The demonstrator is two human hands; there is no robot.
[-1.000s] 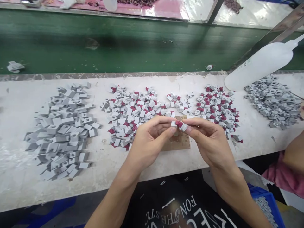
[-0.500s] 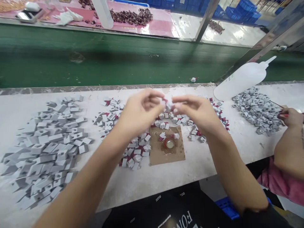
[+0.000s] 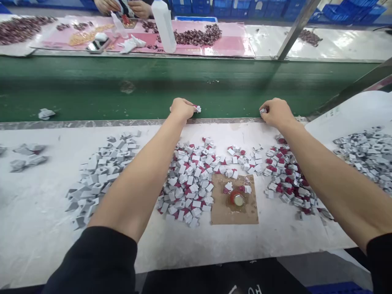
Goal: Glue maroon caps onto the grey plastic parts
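Note:
Over the near edge of the green belt (image 3: 226, 94), my left hand (image 3: 182, 109) pinches a small white and red piece (image 3: 198, 109). Farther right, also at the belt's edge, my right hand (image 3: 276, 112) is closed on another small white piece (image 3: 263, 110). Between my forearms lie a heap of white and red pieces (image 3: 190, 179) and a brown cardboard square (image 3: 220, 212). A small red-rimmed round container (image 3: 237, 199) stands on the cardboard in a wet patch, with a few pieces beside it.
Grey blocks (image 3: 102, 171) are heaped left, and a second red and white heap (image 3: 288, 175) lies by my right forearm. A large white bottle (image 3: 349, 116) leans at the right beside grey pieces (image 3: 367, 157). Across the belt are another person's hands (image 3: 139, 9) and an upright bottle (image 3: 164, 26).
My hands have moved apart and forward from above the heaps to the belt's edge, each with a piece. The view has shifted left, and another person's hands now show across the belt.

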